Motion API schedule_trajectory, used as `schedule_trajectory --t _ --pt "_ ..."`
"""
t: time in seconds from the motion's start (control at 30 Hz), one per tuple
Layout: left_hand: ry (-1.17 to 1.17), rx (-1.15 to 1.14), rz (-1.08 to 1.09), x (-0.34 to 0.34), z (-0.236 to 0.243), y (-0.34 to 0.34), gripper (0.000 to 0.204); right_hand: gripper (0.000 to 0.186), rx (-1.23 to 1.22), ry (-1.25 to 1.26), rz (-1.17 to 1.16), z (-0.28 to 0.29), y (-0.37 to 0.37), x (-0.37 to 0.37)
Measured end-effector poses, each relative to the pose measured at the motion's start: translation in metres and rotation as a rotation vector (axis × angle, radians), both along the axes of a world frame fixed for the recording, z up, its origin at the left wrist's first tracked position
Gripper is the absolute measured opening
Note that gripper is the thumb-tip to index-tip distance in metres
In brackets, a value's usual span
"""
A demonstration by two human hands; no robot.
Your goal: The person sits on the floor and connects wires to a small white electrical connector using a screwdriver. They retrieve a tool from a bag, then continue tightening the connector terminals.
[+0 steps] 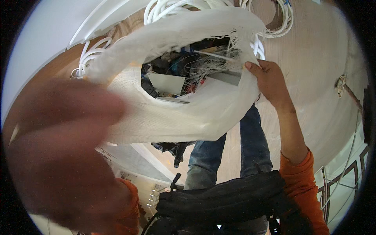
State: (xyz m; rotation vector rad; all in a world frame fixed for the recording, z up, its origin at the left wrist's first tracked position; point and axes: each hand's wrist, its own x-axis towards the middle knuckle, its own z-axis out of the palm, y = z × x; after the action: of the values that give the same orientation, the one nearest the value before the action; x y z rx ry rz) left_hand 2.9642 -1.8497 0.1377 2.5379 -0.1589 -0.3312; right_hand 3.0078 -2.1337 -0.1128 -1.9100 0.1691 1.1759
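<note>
Head view: we're looking straight down on a whitish woven sack (168, 117), mouth gaping towards us, held out ahead of the legs in jeans (252, 137).
Right hand: thumb on top, clamped on the sack's rim at the right, and nothing else shows in that grip.
Left hand: a big blur (66, 133) close to the lens, over the sack's left side; can't tell whether it holds anything.
Done so far: the mouth is open, I'd judge, wide enough to show the load.
Left as it lies: every loose piece on show sits inside the opening, none in the right hand (270, 78); how deep the fill goes is hidden.
Inside the sack: a tangle of thin pale wires (211, 64) at the right, a white flat panel (166, 83) tilted towards the left, a grey flat piece (229, 77) below the wires, dark bits in shadow behind.
Sack's rim: frayed at the upper right, strands hanging loose.
Beyond the sack: coiled white tubing (288, 23) on the floor (313, 58).
</note>
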Motion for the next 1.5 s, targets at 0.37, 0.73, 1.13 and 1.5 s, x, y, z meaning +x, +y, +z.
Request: schedule_trajectory --t 0.37,0.73,1.13,1.5 --pt "0.642 0.157 -0.001 -0.15 -0.015 0.018 0.021 0.029 0.553 -0.651 0.366 0.11 0.135 -0.041" --pt "0.28 -0.23 0.47 -0.246 0.039 0.067 0.019 0.029 0.55 -0.27 0.156 0.188 0.166 -0.101" --pt "0.497 -0.225 0.066 -0.125 -0.016 0.019 0.012 0.038 0.284 -0.321 -0.043 0.162 0.102 -0.038" --pt "0.41 0.591 0.058 -0.084 -0.146 0.064 0.02 0.033 0.167 -0.494 -0.07 0.15 0.095 -0.001"
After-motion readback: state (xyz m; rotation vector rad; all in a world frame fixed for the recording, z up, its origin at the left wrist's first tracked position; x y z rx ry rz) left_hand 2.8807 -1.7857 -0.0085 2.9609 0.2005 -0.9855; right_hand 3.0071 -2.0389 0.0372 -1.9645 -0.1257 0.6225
